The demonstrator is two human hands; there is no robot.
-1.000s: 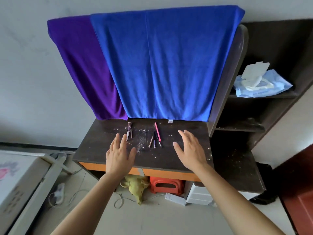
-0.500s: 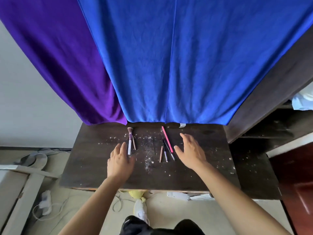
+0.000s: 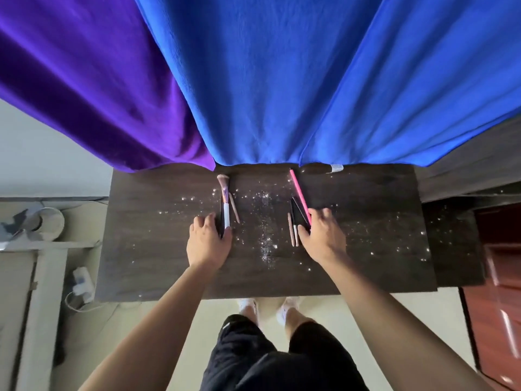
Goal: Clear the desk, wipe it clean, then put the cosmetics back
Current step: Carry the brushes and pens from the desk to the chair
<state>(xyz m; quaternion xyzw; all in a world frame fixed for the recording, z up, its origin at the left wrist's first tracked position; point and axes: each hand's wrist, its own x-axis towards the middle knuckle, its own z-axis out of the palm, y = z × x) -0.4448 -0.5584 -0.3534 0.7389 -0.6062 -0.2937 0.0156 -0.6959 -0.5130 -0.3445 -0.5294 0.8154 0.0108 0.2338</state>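
**Hands brought onto the cosmetics**

Since half a second ago both hands have been moved forward over the desk [image 3: 158, 221], and the view has been brought closer and turned more steeply down. The left hand [image 3: 208, 244] is now set at the near end of the brush [image 3: 225, 204]. Its fingers are bent, the thumb tip is laid against the end of the white handle, and a dark stick [image 3: 220, 213] is seen running between thumb and forefinger. Whether anything is pinched there cannot be told. The right hand [image 3: 322, 241] is curled over the near end of the pink pencil [image 3: 299, 193], with the thumb laid beside the dark pencils [image 3: 296, 211]; a closed grip cannot be made out. A brown pencil [image 3: 289, 230] lies just left of that thumb. The cosmetics lie flat on the desk in two groups, with white powder [image 3: 266, 246] scattered between and around them. A blue cloth [image 3: 282, 80] and a purple cloth [image 3: 98, 88] are hung behind.
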